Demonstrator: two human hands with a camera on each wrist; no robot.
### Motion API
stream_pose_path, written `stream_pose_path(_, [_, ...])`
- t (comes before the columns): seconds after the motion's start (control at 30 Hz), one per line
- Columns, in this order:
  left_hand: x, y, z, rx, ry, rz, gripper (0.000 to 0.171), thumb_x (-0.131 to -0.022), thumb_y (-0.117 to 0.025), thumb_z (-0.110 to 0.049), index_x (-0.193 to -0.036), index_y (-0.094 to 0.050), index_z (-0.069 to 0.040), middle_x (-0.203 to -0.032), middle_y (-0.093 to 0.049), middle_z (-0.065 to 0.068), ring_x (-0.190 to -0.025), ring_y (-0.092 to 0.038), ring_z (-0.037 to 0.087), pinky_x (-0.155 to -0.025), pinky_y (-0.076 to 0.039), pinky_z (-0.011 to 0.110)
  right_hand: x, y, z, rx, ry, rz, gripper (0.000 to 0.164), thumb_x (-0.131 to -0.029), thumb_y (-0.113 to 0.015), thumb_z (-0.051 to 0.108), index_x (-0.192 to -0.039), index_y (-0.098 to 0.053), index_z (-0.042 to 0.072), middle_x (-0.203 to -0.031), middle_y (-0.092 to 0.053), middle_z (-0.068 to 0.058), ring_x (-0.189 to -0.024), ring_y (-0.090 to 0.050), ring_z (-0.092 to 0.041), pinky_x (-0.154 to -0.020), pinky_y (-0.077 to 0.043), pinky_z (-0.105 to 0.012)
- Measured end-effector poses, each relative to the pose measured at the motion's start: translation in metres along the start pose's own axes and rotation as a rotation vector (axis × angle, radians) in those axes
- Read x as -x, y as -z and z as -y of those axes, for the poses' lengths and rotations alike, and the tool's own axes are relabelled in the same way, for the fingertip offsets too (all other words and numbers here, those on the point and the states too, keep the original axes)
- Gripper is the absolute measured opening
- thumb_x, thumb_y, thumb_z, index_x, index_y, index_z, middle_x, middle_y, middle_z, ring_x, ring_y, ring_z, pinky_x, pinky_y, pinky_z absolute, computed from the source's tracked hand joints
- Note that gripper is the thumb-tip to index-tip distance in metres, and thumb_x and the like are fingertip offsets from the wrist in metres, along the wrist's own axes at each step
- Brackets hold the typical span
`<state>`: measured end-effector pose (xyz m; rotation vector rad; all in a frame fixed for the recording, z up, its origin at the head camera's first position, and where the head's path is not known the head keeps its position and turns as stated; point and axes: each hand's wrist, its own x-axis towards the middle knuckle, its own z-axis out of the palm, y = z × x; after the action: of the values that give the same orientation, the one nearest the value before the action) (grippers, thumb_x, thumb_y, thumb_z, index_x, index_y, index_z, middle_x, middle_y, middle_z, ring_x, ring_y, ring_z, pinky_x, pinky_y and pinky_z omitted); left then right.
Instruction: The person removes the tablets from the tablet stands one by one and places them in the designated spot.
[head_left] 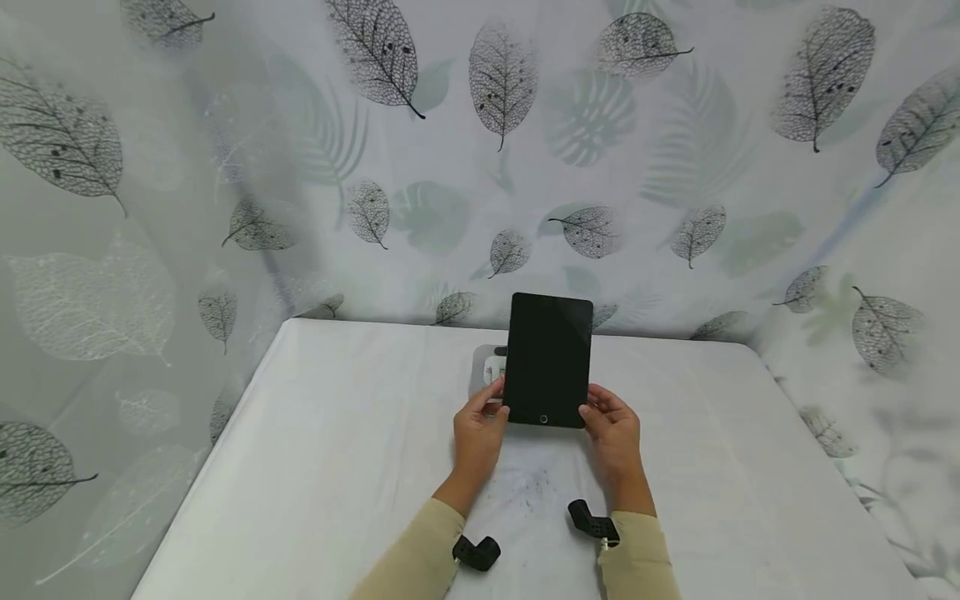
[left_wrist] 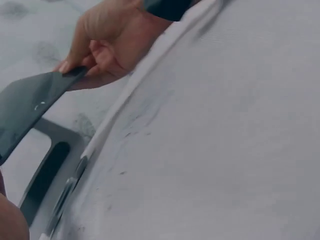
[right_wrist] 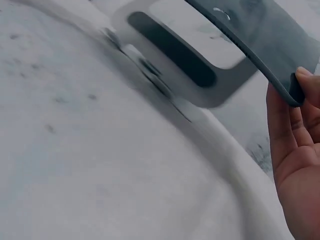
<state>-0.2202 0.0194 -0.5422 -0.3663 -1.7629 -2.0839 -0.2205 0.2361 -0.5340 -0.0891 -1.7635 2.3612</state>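
Both hands hold a black tablet upright by its lower side edges, its dark screen turned toward me and the round button at the bottom. My left hand grips the left edge with the thumb in front. On the opposite edge, my right hand pinches near the lower corner, thumb on the front and fingers behind. The right wrist view shows that corner of the tablet between thumb and fingers of the right hand. Behind the tablet stands a grey stand with a white part, partly hidden by it.
A white cloth covers the table, with faint dark smudges in front of the tablet. Leaf-printed curtains surround the table at the back and sides. Black wrist devices sit at both sleeves.
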Motion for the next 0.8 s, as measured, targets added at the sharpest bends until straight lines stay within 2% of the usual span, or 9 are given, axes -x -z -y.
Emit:
stream_pose_path(0.13, [0.010,-0.010,-0.005,0.049,0.000,0.113,0.055,-0.089,-0.068,0.013,-0.142,-0.059,-0.001,-0.144,-0.059,0.019,-0.132,-0.057,0.026,-0.097,-0.054,0.021,0.002,0.018,0.008,-0.091,0.008,0.014,0.037,-0.091,-0.062,-0.017,-0.122,-0.069,0.001,-0.099,-0.072,0.002,-0.090,-0.070,-0.008,-0.077,-0.061,-0.019])
stream_pose_path(0.23, [0.019,-0.019,-0.005,0.073,-0.013,0.185,0.056,-0.089,-0.069,0.010,-0.143,-0.055,0.002,-0.151,-0.053,0.021,-0.141,-0.051,0.023,-0.101,-0.052,0.020,0.006,0.033,0.014,-0.110,0.011,0.002,0.038,-0.091,-0.061,-0.018,-0.123,-0.071,0.001,-0.098,-0.072,0.002,-0.090,-0.070,-0.009,-0.077,-0.061,-0.020])
stream_pose_path(0.33, [0.027,-0.028,-0.002,0.097,-0.027,0.230,0.058,-0.088,-0.069,0.011,-0.144,-0.053,0.005,-0.153,-0.049,0.023,-0.144,-0.048,0.021,-0.102,-0.051,0.021,0.012,0.047,0.019,-0.114,0.007,-0.020,0.038,-0.091,-0.061,-0.018,-0.123,-0.071,0.001,-0.098,-0.072,0.002,-0.089,-0.070,-0.009,-0.076,-0.061,-0.020])
stream_pose_path(0.43, [0.033,-0.037,0.001,0.115,-0.017,0.256,0.061,-0.087,-0.067,0.015,-0.146,-0.052,0.004,-0.156,-0.047,0.022,-0.145,-0.046,0.019,-0.104,-0.051,0.022,0.016,0.059,0.023,-0.121,0.000,-0.026,0.039,-0.092,-0.060,-0.018,-0.124,-0.072,0.000,-0.098,-0.072,0.002,-0.089,-0.070,-0.008,-0.077,-0.061,-0.020])
stream_pose_path(0.6, [0.037,-0.051,0.006,0.133,0.083,0.281,0.065,-0.089,-0.067,0.014,-0.149,-0.050,-0.002,-0.161,-0.043,0.014,-0.150,-0.041,0.017,-0.110,-0.048,0.023,0.019,0.073,0.029,-0.105,-0.021,-0.043,0.037,-0.092,-0.061,-0.016,-0.125,-0.071,-0.001,-0.097,-0.074,0.002,-0.088,-0.070,-0.009,-0.078,-0.061,-0.020])
stream_pose_path(0.8, [0.034,-0.064,0.010,0.068,0.163,0.277,0.068,-0.086,-0.066,0.018,-0.150,-0.050,-0.002,-0.158,-0.047,0.014,-0.147,-0.045,0.026,-0.110,-0.050,0.029,0.015,0.083,0.033,-0.085,-0.064,-0.072,0.037,-0.093,-0.060,-0.015,-0.123,-0.073,0.002,-0.095,-0.075,0.003,-0.087,-0.072,-0.008,-0.077,-0.061,-0.020])
